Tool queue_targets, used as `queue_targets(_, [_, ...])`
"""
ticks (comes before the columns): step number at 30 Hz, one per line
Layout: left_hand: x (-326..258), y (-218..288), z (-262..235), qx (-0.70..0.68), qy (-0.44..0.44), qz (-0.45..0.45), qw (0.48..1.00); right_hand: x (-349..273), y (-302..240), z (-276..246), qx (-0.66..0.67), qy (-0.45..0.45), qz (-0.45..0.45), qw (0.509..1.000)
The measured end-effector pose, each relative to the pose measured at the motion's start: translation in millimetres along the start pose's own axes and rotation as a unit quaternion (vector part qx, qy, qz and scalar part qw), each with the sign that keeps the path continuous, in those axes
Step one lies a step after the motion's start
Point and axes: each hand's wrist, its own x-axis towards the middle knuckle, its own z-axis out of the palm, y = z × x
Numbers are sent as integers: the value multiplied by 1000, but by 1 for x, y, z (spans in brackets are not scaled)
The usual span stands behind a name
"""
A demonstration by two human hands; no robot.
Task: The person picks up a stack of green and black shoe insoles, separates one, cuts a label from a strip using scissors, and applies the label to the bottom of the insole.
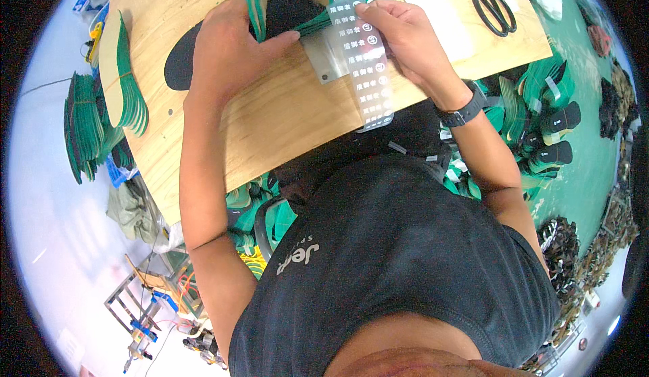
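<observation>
The left hand (226, 53) is clamped on a green-edged insole (287, 5) over the bench (284, 113); the right hand (399, 36) pinches a sticker strip (368, 73) just beside it. Labelling seems underway; peeling one sticker needs care.

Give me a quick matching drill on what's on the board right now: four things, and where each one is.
Things:
1. scissors
2. sticker strip
3. insole
4. insole stack

Places:
A. held by the left hand
B. far right of the board, untouched
C. left edge of the board, on edge
D. under the right hand, hanging over the near edge

Pairs: 1-B, 2-D, 3-A, 4-C
</observation>
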Motion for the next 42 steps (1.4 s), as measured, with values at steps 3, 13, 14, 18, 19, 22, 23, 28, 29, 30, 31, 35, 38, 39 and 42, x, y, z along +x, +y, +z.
queue_targets(3, [0, 5, -6, -25, 1, -3, 1000, -4, 5, -4, -5, 58, -27, 998])
queue_targets(13, [-2, -14, -13, -299, 139, -168, 929, 4, -5, -10, 157, 71, 3, 985])
queue_targets(14, [-2, -16, -14, -320, 154, -185, 916, 9, 1, -5, 135, 67, 8, 989])
queue_targets(18, [-3, -15, -14, -336, 166, -189, 908, 5, -3, -6, 22, -15, 50, 998])
queue_targets(19, [-5, -16, -14, -332, 160, -190, 910, 5, -4, -7, 13, -25, 61, 998])
queue_targets(22, [-5, -17, -15, -311, 142, -187, 921, 4, -4, -5, 22, -20, 60, 998])
queue_targets(23, [-5, -15, -16, -300, 138, -186, 925, 4, -4, -5, 12, -18, 58, 998])
queue_targets(28, [-5, -14, -16, -297, 131, -174, 930, 5, -2, -7, -12, -11, 51, 999])
queue_targets(29, [-5, -14, -16, -292, 128, -175, 931, 5, -3, -6, -16, -4, 55, 998])
queue_targets(30, [-6, -14, -17, -287, 124, -177, 933, 4, -5, -4, -19, 2, 59, 998])
queue_targets(31, [-6, -13, -18, -276, 128, -179, 935, 3, -7, -2, -23, 8, 63, 998])
queue_targets(35, [-6, -10, -16, -255, 125, -178, 942, 2, -4, 1, -35, 27, 43, 998])
queue_targets(38, [-8, -8, -13, -236, 110, -166, 951, 4, -1, -1, -29, 10, 45, 999])
queue_targets(39, [-8, -7, -12, -228, 103, -161, 955, 5, -1, -2, -23, 1, 45, 999])
queue_targets(42, [-4, -2, -14, -190, 20, -168, 967, 6, 1, -3, -30, 10, 43, 999])
